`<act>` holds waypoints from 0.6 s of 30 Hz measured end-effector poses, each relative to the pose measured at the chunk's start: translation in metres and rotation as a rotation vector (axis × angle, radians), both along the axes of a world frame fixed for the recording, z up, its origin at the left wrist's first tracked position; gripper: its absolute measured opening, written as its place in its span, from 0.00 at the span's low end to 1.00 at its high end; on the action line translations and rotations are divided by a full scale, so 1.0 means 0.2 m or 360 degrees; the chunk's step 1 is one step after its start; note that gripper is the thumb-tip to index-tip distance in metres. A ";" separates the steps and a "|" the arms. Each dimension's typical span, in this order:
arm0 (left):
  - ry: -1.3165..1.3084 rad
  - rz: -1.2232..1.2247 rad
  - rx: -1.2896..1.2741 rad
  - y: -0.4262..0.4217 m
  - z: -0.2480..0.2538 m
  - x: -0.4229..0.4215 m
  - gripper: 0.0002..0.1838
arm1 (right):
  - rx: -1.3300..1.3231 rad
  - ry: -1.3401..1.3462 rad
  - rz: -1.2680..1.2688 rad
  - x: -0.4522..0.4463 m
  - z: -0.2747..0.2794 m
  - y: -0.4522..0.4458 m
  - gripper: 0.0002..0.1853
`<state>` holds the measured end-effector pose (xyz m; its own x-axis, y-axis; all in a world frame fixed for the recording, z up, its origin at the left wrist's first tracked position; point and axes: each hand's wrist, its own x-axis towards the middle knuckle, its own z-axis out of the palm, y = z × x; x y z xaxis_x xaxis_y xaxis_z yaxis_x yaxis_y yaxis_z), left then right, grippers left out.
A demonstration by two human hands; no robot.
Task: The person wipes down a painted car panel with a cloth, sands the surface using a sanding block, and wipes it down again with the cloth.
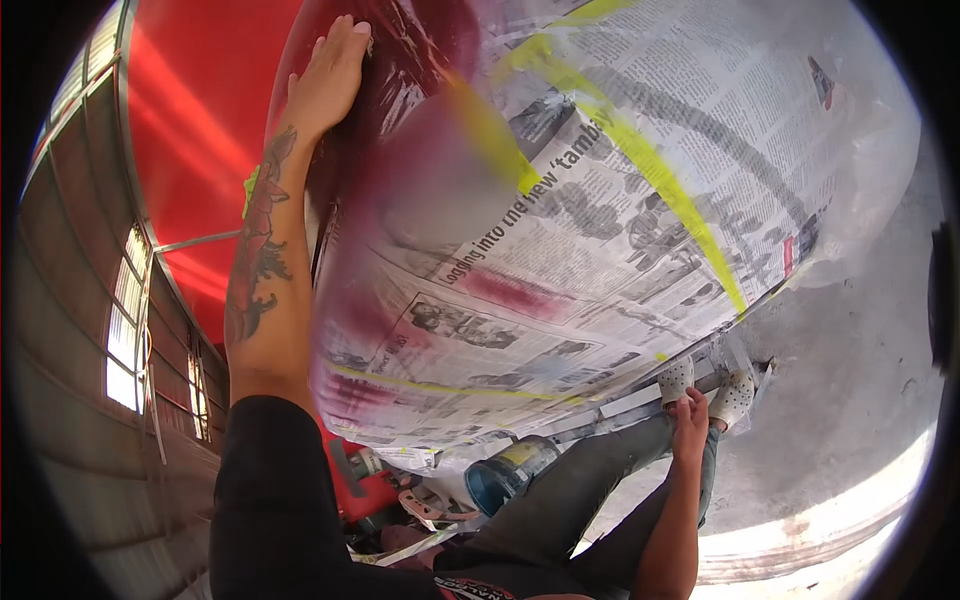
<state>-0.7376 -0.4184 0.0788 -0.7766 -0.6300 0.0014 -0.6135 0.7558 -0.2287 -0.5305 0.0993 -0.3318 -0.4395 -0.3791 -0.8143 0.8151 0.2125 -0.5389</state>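
My left hand [332, 75] lies flat, fingers stretched out, on the glossy dark red panel [400, 70] at the upper left. Beside that panel, newspaper sheets [600, 230] cover a large rounded form, held with yellow-green masking tape [665, 180] and marked by dark red overspray. Lower right, my right hand [690, 425] hangs in front of my legs, away from the panel. Its fingers are drawn together at the tips; whatever may be between them is too small to make out.
A blue-green bucket [510, 475] stands under the newspaper-covered edge, beside red items [365, 490] and loose clutter. My perforated clogs [735, 398] are on the grey concrete floor [850, 350]. At left rises a corrugated metal wall [80, 300] next to a bright red surface [190, 110].
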 end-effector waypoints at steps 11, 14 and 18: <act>-0.0079 0.0291 -0.0140 -0.17 -0.04 -0.24 0.39 | 0.0282 -0.0061 -0.0024 -0.12 0.30 0.42 0.25; -0.0040 0.0303 -0.0185 -0.09 -0.07 -0.21 0.40 | 0.0399 -0.0016 0.0037 -0.17 0.39 0.56 0.26; 0.0008 0.0350 -0.0109 0.05 -0.09 -0.19 0.40 | 0.0528 0.0021 0.0106 -0.22 0.50 0.71 0.26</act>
<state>-0.7747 -0.4083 0.0612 -0.6205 -0.7824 0.0533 -0.7630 0.5866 -0.2714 -0.5753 0.2417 -0.2328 -0.4340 -0.1227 -0.8925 0.7869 0.4308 -0.4419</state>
